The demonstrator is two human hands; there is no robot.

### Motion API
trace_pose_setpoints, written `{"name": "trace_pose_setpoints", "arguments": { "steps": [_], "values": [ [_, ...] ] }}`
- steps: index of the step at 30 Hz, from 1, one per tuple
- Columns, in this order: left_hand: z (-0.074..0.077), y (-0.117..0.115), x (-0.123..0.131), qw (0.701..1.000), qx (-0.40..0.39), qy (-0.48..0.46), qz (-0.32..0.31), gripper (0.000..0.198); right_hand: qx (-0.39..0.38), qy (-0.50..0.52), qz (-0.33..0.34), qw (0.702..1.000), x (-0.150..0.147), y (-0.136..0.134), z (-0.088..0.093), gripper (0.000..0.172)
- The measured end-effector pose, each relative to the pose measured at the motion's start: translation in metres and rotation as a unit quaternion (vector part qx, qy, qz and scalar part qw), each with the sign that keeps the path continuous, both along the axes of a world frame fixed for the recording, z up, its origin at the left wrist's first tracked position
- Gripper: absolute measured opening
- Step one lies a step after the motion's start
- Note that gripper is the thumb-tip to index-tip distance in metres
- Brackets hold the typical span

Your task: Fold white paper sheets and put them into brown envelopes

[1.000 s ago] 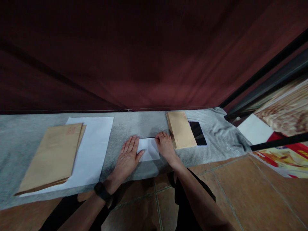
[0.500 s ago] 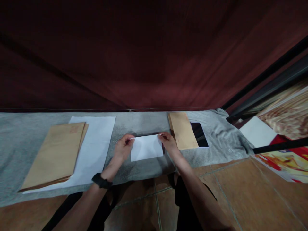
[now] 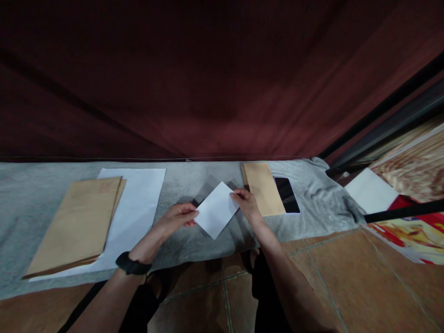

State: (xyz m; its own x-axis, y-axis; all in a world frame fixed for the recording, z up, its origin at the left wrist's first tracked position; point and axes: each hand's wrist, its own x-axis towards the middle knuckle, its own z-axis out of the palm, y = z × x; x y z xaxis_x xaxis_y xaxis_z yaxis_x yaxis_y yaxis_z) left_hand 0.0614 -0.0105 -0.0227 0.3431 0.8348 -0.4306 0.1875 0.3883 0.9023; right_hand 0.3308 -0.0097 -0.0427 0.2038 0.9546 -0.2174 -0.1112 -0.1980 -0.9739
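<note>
A small white sheet of paper (image 3: 217, 210), perhaps folded, is held turned cornerwise above the grey cloth. At its left corner my left hand (image 3: 178, 216) pinches it between thumb and fingers. My right hand (image 3: 245, 202) grips the upper right edge, thumb on top. Just right of that hand lies a small stack of brown envelopes (image 3: 265, 189), partly over a dark-screened phone (image 3: 287, 195). Off to the left, large brown envelopes (image 3: 78, 217) rest on white paper sheets (image 3: 140, 208).
The grey cloth (image 3: 187, 178) covers a long, narrow surface before a dark red curtain (image 3: 208, 92). At right stand black bars (image 3: 398, 215), with a white sheet (image 3: 372, 189) and a colourful printed panel (image 3: 416, 236) beyond. Brown floor tiles (image 3: 347, 273) show below.
The white paper has turned from lying square to standing cornerwise. My left hand has moved slightly down and now grips a corner; my right hand keeps its hold nearly in place.
</note>
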Motion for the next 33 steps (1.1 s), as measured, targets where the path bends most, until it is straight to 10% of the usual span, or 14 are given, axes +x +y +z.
{"name": "trace_pose_setpoints", "arguments": {
  "steps": [23, 33],
  "values": [
    [0.004, -0.009, 0.01, 0.991, -0.056, -0.089, 0.082, 0.045, -0.074, 0.176, 0.084, 0.978, -0.016, -0.014, 0.024, 0.052],
    [-0.004, -0.021, 0.024, 0.971, -0.131, -0.19, 0.061, 0.045, -0.037, 0.182, 0.109, 0.976, -0.022, -0.022, 0.023, 0.025]
  ]
}}
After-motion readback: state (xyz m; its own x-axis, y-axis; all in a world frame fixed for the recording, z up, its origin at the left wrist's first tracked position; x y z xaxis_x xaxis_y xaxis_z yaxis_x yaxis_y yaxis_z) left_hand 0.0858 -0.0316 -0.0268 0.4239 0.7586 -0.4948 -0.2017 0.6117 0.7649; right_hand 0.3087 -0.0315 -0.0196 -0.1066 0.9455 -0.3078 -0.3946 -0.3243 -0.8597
